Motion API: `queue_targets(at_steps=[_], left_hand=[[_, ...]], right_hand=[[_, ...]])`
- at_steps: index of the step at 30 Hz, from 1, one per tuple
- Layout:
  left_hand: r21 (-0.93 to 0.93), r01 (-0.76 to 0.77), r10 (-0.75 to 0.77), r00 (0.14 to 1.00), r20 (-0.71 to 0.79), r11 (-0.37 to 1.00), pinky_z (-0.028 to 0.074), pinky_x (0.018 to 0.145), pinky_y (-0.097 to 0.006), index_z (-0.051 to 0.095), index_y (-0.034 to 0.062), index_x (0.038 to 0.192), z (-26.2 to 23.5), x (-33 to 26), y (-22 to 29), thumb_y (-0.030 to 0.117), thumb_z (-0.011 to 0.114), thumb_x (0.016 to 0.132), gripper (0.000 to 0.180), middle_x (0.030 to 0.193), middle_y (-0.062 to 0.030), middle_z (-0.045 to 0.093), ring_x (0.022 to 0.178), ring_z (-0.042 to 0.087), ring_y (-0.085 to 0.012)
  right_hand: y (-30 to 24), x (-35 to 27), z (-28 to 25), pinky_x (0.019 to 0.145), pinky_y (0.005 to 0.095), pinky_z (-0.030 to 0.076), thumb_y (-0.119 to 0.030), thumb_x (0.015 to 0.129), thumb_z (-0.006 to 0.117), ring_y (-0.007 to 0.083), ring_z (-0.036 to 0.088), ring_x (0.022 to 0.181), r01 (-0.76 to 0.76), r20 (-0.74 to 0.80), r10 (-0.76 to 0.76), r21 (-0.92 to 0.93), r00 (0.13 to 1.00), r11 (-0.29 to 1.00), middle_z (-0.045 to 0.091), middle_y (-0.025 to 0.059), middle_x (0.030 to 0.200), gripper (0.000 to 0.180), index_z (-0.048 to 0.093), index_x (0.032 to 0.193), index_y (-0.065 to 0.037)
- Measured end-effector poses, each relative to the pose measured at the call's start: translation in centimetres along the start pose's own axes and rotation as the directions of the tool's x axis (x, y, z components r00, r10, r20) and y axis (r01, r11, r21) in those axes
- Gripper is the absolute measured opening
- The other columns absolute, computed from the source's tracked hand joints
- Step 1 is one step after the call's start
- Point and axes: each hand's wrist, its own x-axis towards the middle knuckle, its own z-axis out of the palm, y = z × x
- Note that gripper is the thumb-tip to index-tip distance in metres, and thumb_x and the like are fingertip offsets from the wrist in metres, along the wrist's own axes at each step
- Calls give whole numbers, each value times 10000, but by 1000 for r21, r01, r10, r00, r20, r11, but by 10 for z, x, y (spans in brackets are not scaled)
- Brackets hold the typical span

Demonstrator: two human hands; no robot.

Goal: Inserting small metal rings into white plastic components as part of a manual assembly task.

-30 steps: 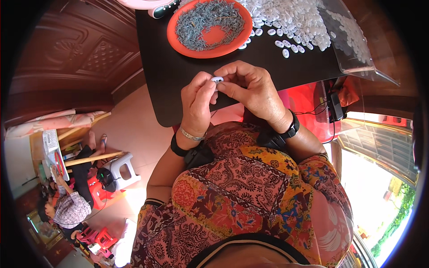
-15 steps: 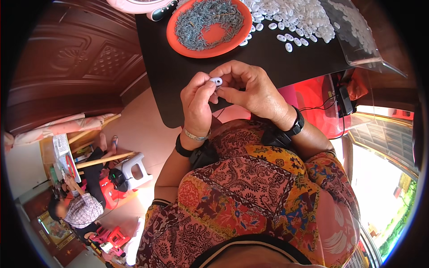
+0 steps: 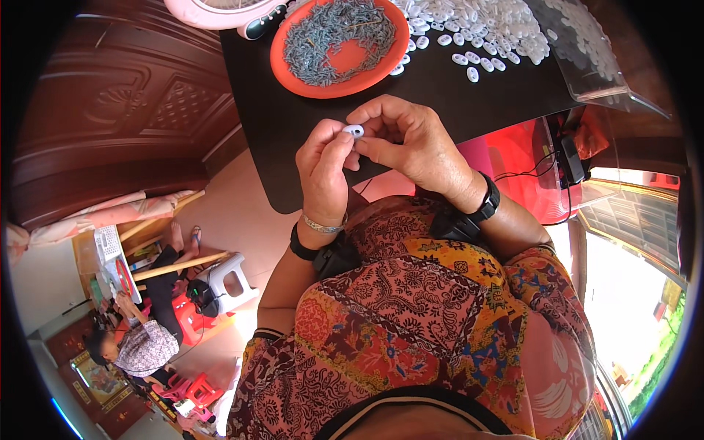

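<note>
Between the thumb and fingers of my left hand [image 3: 324, 161] is a small white oval plastic piece [image 3: 353, 131] with a dark hole showing. My right hand [image 3: 411, 147] meets it from the other side, thumb and index finger curled round in a pinch near the piece. Whatever those right fingertips hold, if anything, is hidden. Just beyond both hands, an orange-red plate [image 3: 312, 89] carries many slim grey screw-like pieces [image 3: 308, 55]. To its right, a large heap of similar white oval pieces [image 3: 488, 26] lies on the dark table [image 3: 447, 103], with several loose ones along its near edge.
A clear plastic sheet or box [image 3: 598, 88] stands at the table's right side. A pink rimmed object [image 3: 213, 16] is at the far left. Red plastic [image 3: 524, 169] and black cables lie below the table's right edge. At left, another person [image 3: 147, 348] sits working near a grey-white stool [image 3: 233, 284].
My hands stay almost in place, with slight finger movement around the white oval piece. The view has shifted a little. The other person at left has moved slightly.
</note>
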Motion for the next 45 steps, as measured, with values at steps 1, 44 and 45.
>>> queue_targets(at_steps=[1, 44, 45], left_hand=[[5, -8, 8, 1000, 4, 1000, 338, 509, -196, 567, 4, 796, -1, 0, -1, 114, 499, 867, 147, 656, 13, 504, 549, 430, -47], [181, -27, 19, 999, 45, 983, 305, 461, -230, 508, 17, 685, 1, -5, 5, 133, 448, 891, 244, 585, 10, 440, 510, 396, -60], [176, -44, 36, 998, 46, 983, 305, 462, -228, 504, 14, 685, 2, -4, 4, 127, 444, 888, 241, 586, 7, 443, 510, 397, -61]], right_hand=[[0, 0, 0, 706, 195, 490, -8, 840, 635, 52, 589, 792, -1, -3, 1, 5, 1000, 1000, 625, 18, 865, 229, 567, 1058, 2], [10, -1, 3, 558, 339, 511, -76, 738, 694, 283, 638, 638, 430, 80, -488, -609, 869, 667, 628, 107, 714, 136, 634, 857, -47], [8, -1, 2, 554, 338, 511, -74, 737, 693, 282, 637, 633, 434, 93, -493, -632, 865, 642, 627, 104, 707, 131, 633, 851, -49]])
